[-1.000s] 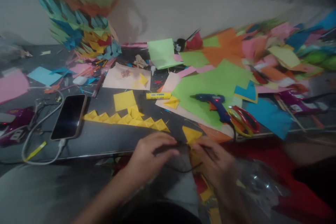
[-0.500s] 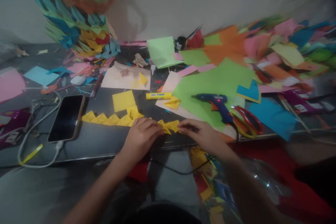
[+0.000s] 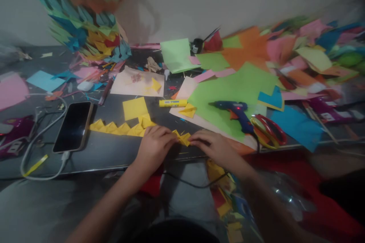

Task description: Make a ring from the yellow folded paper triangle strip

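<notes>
Chain of folded yellow paper triangles (image 3: 122, 128), lying flat in a zigzag row along the dark counter (image 3: 99, 152) near its front edge; its right end, a yellow folded piece (image 3: 182, 138), lies pinched between both hands' fingertips.

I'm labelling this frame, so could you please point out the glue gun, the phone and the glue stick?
glue gun (image 3: 232, 107), head view, blue body
phone (image 3: 73, 126), head view, dark screen
glue stick (image 3: 172, 103), head view, yellow barrel
</notes>
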Demonstrator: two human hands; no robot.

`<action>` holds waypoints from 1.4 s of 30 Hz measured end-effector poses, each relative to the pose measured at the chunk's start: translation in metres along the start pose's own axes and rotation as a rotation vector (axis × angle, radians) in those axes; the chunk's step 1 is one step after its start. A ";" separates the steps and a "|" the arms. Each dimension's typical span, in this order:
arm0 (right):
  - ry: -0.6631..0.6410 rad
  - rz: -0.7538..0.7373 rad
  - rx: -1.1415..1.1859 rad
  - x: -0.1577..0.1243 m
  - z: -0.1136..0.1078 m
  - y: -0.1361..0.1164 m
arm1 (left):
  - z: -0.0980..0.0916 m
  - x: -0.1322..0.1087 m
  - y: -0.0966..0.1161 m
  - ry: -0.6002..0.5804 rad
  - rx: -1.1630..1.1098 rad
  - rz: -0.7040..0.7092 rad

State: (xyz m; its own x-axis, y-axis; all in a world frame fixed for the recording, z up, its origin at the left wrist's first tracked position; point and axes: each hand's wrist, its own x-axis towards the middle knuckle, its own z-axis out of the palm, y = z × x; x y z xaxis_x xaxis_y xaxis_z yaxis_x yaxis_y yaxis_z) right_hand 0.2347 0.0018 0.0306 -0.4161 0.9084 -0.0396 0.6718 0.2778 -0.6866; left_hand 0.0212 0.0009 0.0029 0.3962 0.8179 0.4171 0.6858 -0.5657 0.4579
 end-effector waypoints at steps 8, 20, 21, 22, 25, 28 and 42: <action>0.082 -0.047 -0.096 -0.004 0.008 -0.004 | 0.001 0.004 0.008 -0.043 0.041 -0.132; 0.119 -0.180 -0.168 -0.006 0.017 0.004 | -0.002 0.012 0.015 -0.148 0.082 -0.248; 0.118 -0.193 -0.181 -0.006 0.017 0.005 | -0.002 0.012 0.015 -0.149 0.083 -0.247; 0.115 -0.207 -0.191 -0.006 0.017 0.005 | -0.002 0.012 0.016 -0.149 0.085 -0.245; 0.115 -0.253 -0.203 -0.005 0.017 0.008 | -0.003 0.013 0.016 -0.144 0.098 -0.236; 0.122 -0.258 -0.188 -0.005 0.017 0.010 | -0.003 0.012 0.017 -0.120 0.133 -0.202; 0.116 -0.257 -0.168 0.001 0.015 0.007 | 0.003 -0.019 0.032 -0.115 0.243 0.153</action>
State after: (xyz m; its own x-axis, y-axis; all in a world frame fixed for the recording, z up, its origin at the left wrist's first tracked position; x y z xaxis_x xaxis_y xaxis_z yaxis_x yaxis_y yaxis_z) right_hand 0.2298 -0.0006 0.0149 -0.5194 0.8286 0.2090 0.6492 0.5416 -0.5340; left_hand 0.0372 -0.0327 0.0076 0.5632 0.7394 0.3690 0.7331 -0.6531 0.1897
